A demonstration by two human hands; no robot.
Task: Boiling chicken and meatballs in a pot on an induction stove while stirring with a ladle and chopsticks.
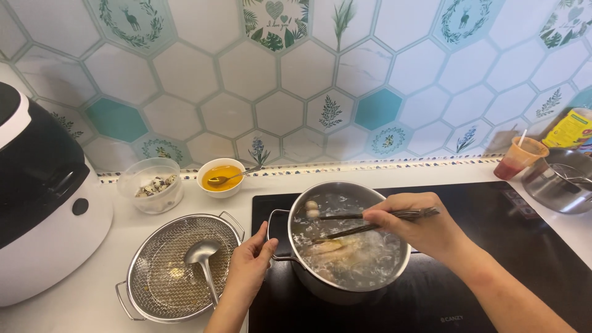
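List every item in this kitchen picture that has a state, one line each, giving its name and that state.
Pot: full of bubbling liquid, on the cooktop.
Chopsticks: held by right hand, pinching a small pale egg.
Left hand: gripping the pot handle.
Strainer: holding a ladle.
Small bowl: holds yellow liquid, spoon inside.

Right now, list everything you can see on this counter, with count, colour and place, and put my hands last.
pot: one, steel, on the cooktop, bubbling liquid and food inside
cooktop: one, black, right half of counter
chopsticks: one pair, dark, over the pot, a small pale ball near the tips
wire strainer: one, metal, left of pot
ladle: one, steel, lying in the strainer
small bowl: one, white, orange sauce and spoon, by the wall
clear container: one, speckled eggs inside
appliance: one, black and white, far left
plastic cup: one, orange, far right
steel bowl: one, right edge
left hand: at the pot handle
right hand: holding the chopsticks
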